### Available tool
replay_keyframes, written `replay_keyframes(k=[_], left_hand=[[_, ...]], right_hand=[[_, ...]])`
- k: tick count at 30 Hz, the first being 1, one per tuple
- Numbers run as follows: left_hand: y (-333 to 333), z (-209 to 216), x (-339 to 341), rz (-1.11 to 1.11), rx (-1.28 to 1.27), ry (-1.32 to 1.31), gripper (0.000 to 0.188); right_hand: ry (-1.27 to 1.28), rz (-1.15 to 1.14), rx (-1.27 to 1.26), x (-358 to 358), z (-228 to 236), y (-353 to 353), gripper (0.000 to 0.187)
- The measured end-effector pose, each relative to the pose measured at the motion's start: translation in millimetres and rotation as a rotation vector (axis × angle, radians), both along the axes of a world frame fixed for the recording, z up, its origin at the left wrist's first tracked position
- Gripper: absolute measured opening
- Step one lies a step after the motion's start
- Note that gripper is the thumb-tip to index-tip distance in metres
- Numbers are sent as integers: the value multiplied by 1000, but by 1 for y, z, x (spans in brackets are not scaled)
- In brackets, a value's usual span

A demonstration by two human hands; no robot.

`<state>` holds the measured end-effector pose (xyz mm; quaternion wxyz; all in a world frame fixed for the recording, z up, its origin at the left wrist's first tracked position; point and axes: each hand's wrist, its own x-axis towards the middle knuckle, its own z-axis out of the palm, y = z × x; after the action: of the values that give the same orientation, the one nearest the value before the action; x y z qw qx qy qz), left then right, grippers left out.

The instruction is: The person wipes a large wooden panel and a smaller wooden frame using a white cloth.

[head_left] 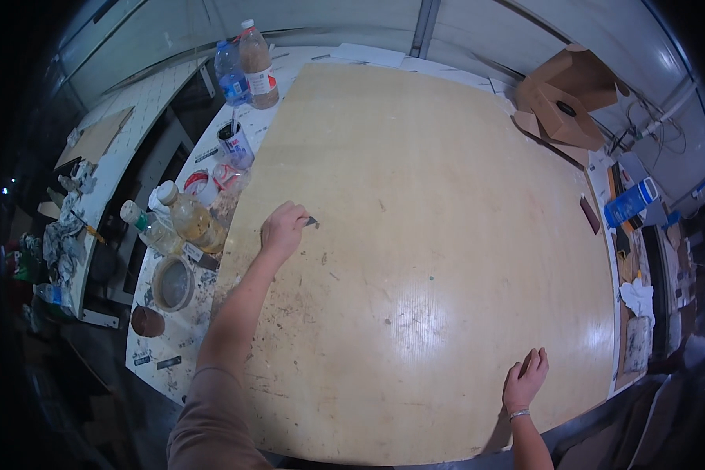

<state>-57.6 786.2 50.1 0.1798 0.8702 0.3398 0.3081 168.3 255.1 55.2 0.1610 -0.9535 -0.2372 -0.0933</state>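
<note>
A large pale wooden board [446, 180] with brown stains and scuffs covers most of the worktable. My left hand [283, 229] is over its left part, fingers closed on a small dark flat piece [311, 222] that looks like a blade or scraper. Most of this piece is hidden in the fingers, and its exposed end points right, at the board's surface. Near the board's front right, my right hand [526, 382] is open, fingers stretched forward, with nothing in it. Dark specks and scratches mark the wood around my left forearm.
Along the left edge stand bottles [260, 66], a tin [236, 146] with a stick in it, a tape roll [201, 188], a round bowl [173, 283] and a brown cup [147, 321]. An open cardboard box [560, 110] and a blue canister [630, 204] are on the right.
</note>
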Motion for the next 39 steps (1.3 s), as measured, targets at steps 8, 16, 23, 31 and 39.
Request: replay_keyframes(k=[8,16,23,31,39], left_hand=[[-10,2,-5,-33,29,60,6],[5,18,29,-102,116,158,4],[-22,2,131,-68,-112,100,9],[-25,0,160,-54,-316,-56,25],[-192,-40,149,-579,-286,275,25]], right_hand=[[-9,10,-15,-1,2,2,45],[-4,8,-4,0,3,-2,50],[-20,23,-8,4,3,1,50],[-11,-2,-8,3,8,-4,49],[-30,17,-1,5,10,1,45]])
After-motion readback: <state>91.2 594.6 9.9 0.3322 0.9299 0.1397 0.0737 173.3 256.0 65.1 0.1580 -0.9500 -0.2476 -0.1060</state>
